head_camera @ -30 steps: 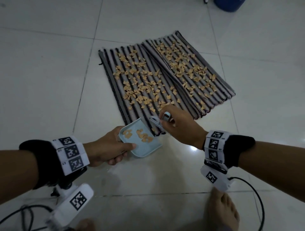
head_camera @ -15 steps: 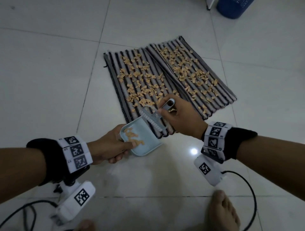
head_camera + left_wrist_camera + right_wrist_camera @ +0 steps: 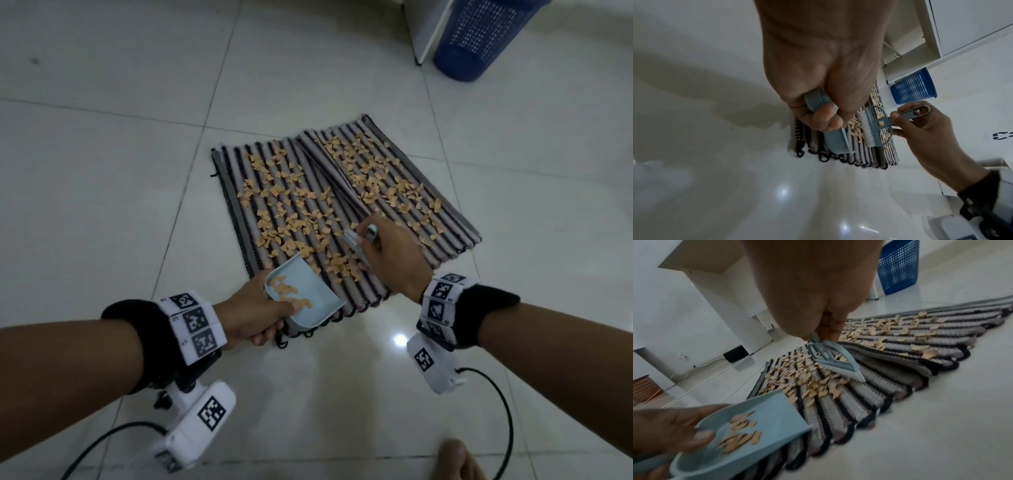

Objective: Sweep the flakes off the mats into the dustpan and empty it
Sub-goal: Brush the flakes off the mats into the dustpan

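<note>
Two striped grey and black mats [image 3: 373,284] lie side by side on the floor, strewn with tan flakes [image 3: 294,219]. My left hand [image 3: 255,311] grips the handle of a light blue dustpan [image 3: 308,301] that rests on the near corner of the left mat, with a small heap of flakes inside. My right hand [image 3: 390,253] holds a small blue brush [image 3: 356,245] by its handle, bristles down on the left mat beyond the pan's open edge. In the right wrist view the brush [image 3: 833,361] stands behind a pile of flakes [image 3: 818,386] with the dustpan [image 3: 756,426] nearer.
A blue mesh bin [image 3: 479,37] stands at the far right beside a white furniture leg [image 3: 424,31]. White tiled floor [image 3: 102,171] surrounds the mats. My bare foot [image 3: 455,459] is at the bottom edge, and cables [image 3: 503,414] trail from the wrist cameras.
My right hand lifted the brush away from the dustpan and moved it farther up the left mat. The dustpan shifted onto the mat's near corner, still holding its flakes.
</note>
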